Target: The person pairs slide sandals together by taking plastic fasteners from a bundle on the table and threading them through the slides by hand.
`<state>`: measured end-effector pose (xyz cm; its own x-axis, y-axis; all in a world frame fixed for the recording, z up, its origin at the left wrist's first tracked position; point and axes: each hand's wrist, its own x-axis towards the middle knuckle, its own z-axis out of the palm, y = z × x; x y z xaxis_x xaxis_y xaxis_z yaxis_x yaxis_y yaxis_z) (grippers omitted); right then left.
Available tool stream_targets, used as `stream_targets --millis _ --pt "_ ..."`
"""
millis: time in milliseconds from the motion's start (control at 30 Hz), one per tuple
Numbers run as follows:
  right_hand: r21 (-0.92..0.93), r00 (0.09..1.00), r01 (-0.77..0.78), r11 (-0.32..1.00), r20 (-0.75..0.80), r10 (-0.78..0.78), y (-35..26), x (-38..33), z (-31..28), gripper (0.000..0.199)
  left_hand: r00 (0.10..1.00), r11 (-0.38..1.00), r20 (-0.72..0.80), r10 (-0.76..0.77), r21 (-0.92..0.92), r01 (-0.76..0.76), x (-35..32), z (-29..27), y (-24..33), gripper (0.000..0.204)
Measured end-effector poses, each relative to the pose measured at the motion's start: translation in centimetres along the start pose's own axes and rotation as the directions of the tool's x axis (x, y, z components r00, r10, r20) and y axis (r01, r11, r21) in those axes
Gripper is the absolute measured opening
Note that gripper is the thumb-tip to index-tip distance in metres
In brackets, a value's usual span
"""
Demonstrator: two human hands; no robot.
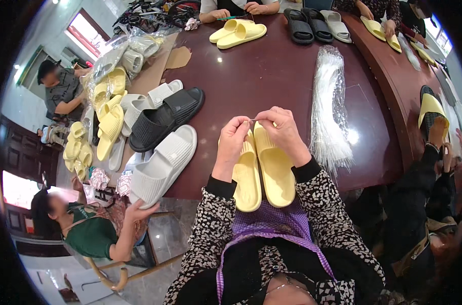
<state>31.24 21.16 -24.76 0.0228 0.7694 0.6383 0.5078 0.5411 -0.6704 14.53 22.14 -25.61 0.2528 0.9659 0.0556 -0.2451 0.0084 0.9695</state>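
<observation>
Wearing a dark cap, a co-worker in a grey shirt (63, 94) is between 9 and 10 o'clock from the person's left hand (232, 141), the middle of this dial. A second co-worker in a green top (91, 231), at 8 o'clock, has a hand at one end of a pale grey slipper (162, 170). A heap of yellow slippers (110, 127) lies at 9 o'clock, slippers in clear bags (132, 60) between 10 and 11, and a black slipper (165, 119) nearer the left hand.

Left and right hand (281, 132) are close together, fingertips pinched on a thin piece (253, 120) too small to make out. Just below them, near 5 o'clock, two yellow slippers (276, 178) lie side by side, heels toward the person and reaching over the edge of the table (271, 76). Whether the hands touch the straps cannot be told.

Another yellow pair (241, 34) is at 12 o'clock, two black slippers (307, 25) at 1. A bag of thin white strands (330, 101) stretches along the table at 2 o'clock. Toward 3, someone's hand is on a yellow slipper (432, 108).
</observation>
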Motion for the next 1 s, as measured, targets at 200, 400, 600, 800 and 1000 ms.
stream_targets --millis 200,400,600,800,1000 --pt "-0.015 1.0 0.0 1.0 0.006 0.0 0.1 -0.16 0.17 0.005 1.0 1.0 0.006 -0.014 -0.023 0.014 -0.08 -0.14 0.02 0.011" --pt "-0.04 1.0 0.001 0.999 0.006 0.0 -0.04 -0.3 0.13 0.004 1.0 0.999 0.0 -0.019 -0.046 0.019 -0.05 -0.2 -0.01 0.011" --pt "-0.025 1.0 -0.024 0.999 0.017 0.024 0.06 -0.38 0.24 0.004 1.0 0.998 0.003 -0.025 -0.05 0.025 -0.02 -0.36 -0.15 0.011" --pt "-0.027 0.994 -0.089 0.996 0.056 0.09 -0.12 -0.64 0.09 0.003 0.999 0.997 0.002 -0.05 -0.063 0.05 0.0 -0.34 -0.24 0.011" --pt "-0.044 0.995 -0.066 0.997 0.068 0.069 -0.2 -0.63 0.14 0.003 0.998 0.997 -0.015 -0.057 -0.061 0.056 -0.1 -0.22 -0.17 0.012"
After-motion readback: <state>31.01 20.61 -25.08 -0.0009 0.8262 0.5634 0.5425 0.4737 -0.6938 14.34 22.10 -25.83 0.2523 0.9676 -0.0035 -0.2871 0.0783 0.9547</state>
